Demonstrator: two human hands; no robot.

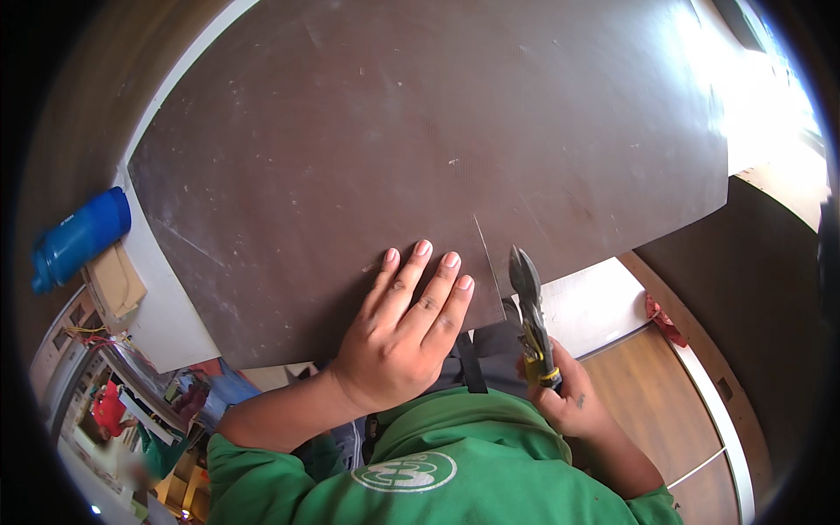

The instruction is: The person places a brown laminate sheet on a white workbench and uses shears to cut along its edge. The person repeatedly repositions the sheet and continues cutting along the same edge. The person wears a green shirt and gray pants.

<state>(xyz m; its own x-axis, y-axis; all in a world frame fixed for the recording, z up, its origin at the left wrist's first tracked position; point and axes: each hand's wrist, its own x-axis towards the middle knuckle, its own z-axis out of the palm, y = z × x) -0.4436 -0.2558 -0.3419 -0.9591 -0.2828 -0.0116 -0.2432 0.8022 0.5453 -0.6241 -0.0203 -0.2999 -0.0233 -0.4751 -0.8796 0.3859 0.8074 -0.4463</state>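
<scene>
My left hand (404,325) lies flat on a large dark brown sheet (367,140), near its front edge, fingers stretched out and pointing away from me. A thin pale slit (485,249) runs into the sheet from that edge, just right of my fingertips. My right hand (564,394) is wrapped round the black and yellow handles of tin snips (531,302). The snips stand with their dark blades pointing away from me, beside the slit and in front of the sheet's edge. Whether the blades touch the sheet I cannot tell.
A white surface (591,306) shows beneath the sheet. At the left edge lies a blue bottle (83,236) beside a tan piece of board (118,280). Shelves with mixed items (149,411) stand lower left. A red object (667,322) lies by a curved ledge at right.
</scene>
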